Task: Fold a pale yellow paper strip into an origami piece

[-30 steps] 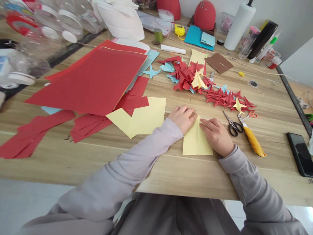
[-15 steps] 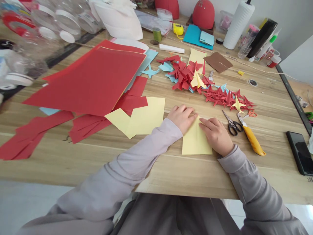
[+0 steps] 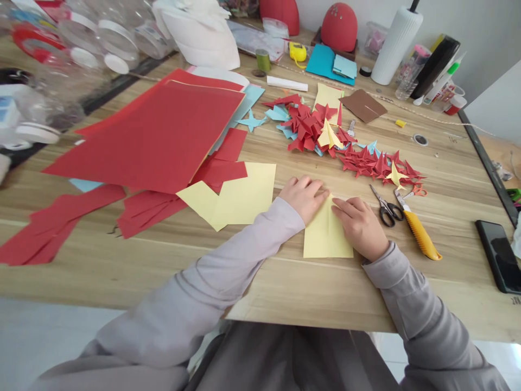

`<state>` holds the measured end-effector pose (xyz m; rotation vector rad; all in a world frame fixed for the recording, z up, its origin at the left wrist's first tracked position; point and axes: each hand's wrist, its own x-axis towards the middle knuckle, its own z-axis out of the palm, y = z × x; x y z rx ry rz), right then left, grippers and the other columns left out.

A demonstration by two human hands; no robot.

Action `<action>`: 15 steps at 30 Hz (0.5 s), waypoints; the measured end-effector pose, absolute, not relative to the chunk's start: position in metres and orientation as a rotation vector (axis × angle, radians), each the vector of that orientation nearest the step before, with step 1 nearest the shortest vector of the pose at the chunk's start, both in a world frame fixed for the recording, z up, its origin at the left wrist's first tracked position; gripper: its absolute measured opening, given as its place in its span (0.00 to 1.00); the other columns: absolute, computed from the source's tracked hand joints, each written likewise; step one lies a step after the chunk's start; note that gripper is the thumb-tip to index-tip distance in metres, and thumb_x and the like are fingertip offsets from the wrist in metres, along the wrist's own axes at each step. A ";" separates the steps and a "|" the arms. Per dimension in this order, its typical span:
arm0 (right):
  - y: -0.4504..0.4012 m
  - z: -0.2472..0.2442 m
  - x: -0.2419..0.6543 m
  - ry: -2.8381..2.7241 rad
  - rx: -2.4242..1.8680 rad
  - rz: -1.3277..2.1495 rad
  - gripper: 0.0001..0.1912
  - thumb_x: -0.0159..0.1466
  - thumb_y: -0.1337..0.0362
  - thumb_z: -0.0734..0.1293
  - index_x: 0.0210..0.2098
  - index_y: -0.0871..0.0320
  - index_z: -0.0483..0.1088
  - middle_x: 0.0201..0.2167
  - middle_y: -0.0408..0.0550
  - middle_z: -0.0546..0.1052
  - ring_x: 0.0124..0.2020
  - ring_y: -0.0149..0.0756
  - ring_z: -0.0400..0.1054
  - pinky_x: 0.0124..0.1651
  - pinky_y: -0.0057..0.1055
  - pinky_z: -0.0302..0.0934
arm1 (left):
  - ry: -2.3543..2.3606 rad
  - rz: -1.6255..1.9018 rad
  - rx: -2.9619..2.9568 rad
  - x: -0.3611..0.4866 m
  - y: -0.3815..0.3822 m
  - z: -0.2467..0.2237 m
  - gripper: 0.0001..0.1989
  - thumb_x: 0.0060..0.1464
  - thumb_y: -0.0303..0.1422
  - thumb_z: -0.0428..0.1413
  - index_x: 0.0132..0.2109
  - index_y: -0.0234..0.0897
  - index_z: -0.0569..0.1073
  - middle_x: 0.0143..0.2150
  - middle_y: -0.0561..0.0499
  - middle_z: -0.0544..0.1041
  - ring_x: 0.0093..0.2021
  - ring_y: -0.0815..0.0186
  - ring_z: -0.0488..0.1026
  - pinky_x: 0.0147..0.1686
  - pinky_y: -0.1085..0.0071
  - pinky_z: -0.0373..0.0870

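Observation:
A pale yellow sheet of paper (image 3: 326,241) lies on the table before me, its far end folded to a point and a crease running down its middle. My left hand (image 3: 302,196) is closed on the upper left edge of this paper, fingers pressing near the tip. On the opposite side, my right hand (image 3: 361,224) has its fingers together on the upper right fold, thumb hidden beneath. Left of my hands rests another yellow sheet (image 3: 250,193) with a notch in it. Black-handled scissors (image 3: 388,210) and a yellow utility knife (image 3: 421,233) lie beside my right hand.
Red card sheets (image 3: 154,130) and red strips (image 3: 61,217) cover the left side. Folded red paper stars (image 3: 305,125) are heaped beyond my hands. A phone (image 3: 500,258) lies at the right edge. Clear plastic jars (image 3: 118,41) and a white bottle (image 3: 396,46) stand behind.
Both hands keep their places on the yellow paper. The view has shifted very slightly; nothing else has visibly moved.

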<state>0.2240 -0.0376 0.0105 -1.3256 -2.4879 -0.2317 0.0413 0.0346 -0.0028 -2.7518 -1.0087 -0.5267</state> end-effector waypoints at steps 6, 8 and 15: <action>-0.038 0.011 0.224 -2.495 -1.326 -0.279 0.15 0.65 0.74 0.57 0.42 0.60 0.73 0.48 0.51 0.75 0.41 0.41 0.61 0.39 0.39 0.59 | -0.996 -0.538 -2.730 0.041 0.034 -0.004 0.13 0.59 0.30 0.48 0.48 0.41 0.74 0.47 0.44 0.75 0.42 0.56 0.66 0.34 0.61 0.60; -0.038 0.011 0.224 -2.499 -1.331 -0.297 0.15 0.65 0.74 0.57 0.42 0.60 0.73 0.48 0.51 0.75 0.41 0.41 0.61 0.40 0.38 0.59 | -0.997 -0.539 -2.724 0.042 0.034 -0.003 0.13 0.60 0.31 0.48 0.48 0.41 0.74 0.47 0.44 0.75 0.42 0.56 0.66 0.34 0.61 0.60; -0.038 0.013 0.224 -2.515 -1.332 -0.315 0.14 0.65 0.74 0.57 0.42 0.61 0.73 0.48 0.50 0.76 0.41 0.41 0.61 0.40 0.38 0.59 | -0.997 -0.530 -2.712 0.042 0.034 -0.003 0.13 0.60 0.30 0.48 0.48 0.41 0.74 0.47 0.44 0.75 0.42 0.56 0.66 0.34 0.60 0.60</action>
